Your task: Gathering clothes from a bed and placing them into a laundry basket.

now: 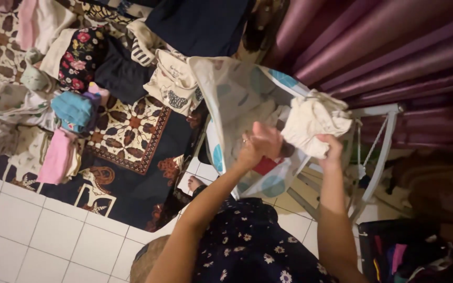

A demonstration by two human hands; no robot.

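Your right hand (332, 147) pinches the cream cloth (314, 121) at centre frame; your left hand (259, 144), fingers curled, grips its lower edge over the laundry bag (232, 94).

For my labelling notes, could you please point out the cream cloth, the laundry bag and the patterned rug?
cream cloth (314, 121), head view, its bunched middle.
laundry bag (232, 89), head view, its white wall.
patterned rug (132, 126), head view, its medallion.

Folded clothes (74, 78) on rug (132, 157), left of hamper (226, 89)

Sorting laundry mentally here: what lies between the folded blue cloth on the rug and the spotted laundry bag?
In the head view, cream printed garments lie between the blue cloth and the laundry bag, on patterned rug.
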